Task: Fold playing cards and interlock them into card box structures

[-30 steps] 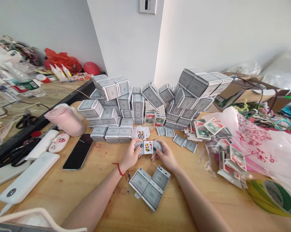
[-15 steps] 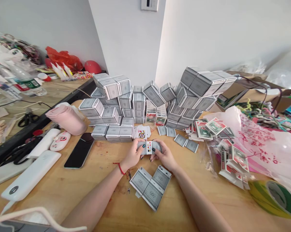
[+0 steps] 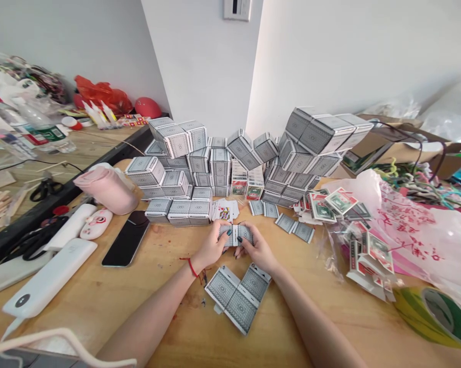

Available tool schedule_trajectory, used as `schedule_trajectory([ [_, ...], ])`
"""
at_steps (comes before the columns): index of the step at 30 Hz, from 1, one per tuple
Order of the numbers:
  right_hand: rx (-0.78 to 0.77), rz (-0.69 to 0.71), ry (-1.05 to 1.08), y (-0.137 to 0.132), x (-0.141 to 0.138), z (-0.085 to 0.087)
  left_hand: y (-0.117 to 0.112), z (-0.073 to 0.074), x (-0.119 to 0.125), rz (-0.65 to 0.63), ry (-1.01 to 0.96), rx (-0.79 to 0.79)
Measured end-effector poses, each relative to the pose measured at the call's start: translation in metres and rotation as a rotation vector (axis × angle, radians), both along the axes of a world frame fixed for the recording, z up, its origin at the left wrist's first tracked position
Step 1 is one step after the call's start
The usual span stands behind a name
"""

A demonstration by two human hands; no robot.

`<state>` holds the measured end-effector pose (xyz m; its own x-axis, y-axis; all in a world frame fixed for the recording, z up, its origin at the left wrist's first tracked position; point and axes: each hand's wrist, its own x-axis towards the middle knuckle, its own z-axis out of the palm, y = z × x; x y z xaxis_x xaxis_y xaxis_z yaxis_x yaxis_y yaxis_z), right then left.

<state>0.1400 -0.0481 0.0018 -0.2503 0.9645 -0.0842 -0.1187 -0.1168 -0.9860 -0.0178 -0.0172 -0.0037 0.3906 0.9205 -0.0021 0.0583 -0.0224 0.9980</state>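
Observation:
My left hand point(image 3: 212, 244) pinches the left end of a small piece of joined playing cards point(image 3: 235, 234) with grey patterned backs. Gripping its right end is my right hand point(image 3: 258, 247), thumb on top. A narrow pale strip shows between the two card backs. Below the hands, a folded L-shaped playing-card piece point(image 3: 240, 296) lies on the table. Just beyond them is a spread of face-up playing cards point(image 3: 225, 209), a queen among them. Two pairs of folded cards point(image 3: 294, 228) rest to the right of that spread.
Stacked card boxes point(image 3: 177, 184) rise at the back left, with another tall stack point(image 3: 310, 138) at the back right. A phone point(image 3: 126, 239) and white power bank point(image 3: 49, 278) lie left. Opened card packs point(image 3: 372, 260) and a tape roll point(image 3: 433, 317) sit right.
My hands have drawn slightly closer together. The two card backs now meet more tightly, and the card face that showed between them is reduced to a thin strip.

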Motion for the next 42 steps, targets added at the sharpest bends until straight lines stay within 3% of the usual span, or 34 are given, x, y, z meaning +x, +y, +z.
schedule_trajectory([
  [12, -0.025, 0.033, 0.06, -0.0004, 0.001, 0.0008, 0.0008, 0.0027, 0.0002, -0.046, -0.026, -0.005],
  [22, -0.045, -0.103, 0.072, 0.0024, 0.0066, -0.0013, 0.0017, 0.004, 0.0032, -0.032, -0.031, -0.016],
  [31, -0.055, -0.028, 0.068, 0.0, 0.0055, 0.0019, 0.0004, 0.0015, 0.0029, 0.055, 0.04, 0.015],
  [42, -0.042, 0.003, -0.006, 0.0004, 0.0026, -0.0019, -0.0001, 0.001, 0.003, 0.039, 0.067, 0.115],
])
